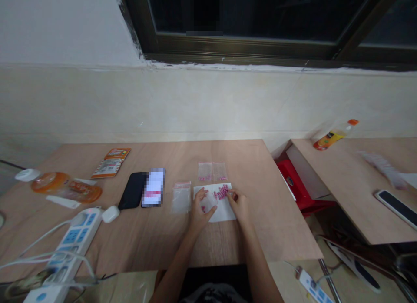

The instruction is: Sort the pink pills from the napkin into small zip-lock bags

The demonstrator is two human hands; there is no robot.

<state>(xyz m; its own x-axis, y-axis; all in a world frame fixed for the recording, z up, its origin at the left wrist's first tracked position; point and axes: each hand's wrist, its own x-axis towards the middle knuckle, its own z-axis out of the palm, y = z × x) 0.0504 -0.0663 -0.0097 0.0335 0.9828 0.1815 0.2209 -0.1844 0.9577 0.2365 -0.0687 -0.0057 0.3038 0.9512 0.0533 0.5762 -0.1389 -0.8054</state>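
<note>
On a white sheet of paper [224,216] lies a small heap of pink beads [223,191]. My left hand [199,211] holds a small clear plastic bag [209,200] at the left of the heap, with a few pink beads showing in it. At the heap's right edge, my right hand [239,203] has thumb and fingertips pinched together; whatever is between them is too small to make out. Behind the paper lie two small zip bags [205,171] side by side, pink beads at their bottoms. A stack of clear zip bags [181,198] lies to the left.
Left of the bags are a lit phone [153,188], a black phone [133,191], a white charger case [110,214], an orange bottle [67,188] on its side, an orange packet [112,163] and a power strip [70,251] with cables. Another table [352,185] stands right, across a gap.
</note>
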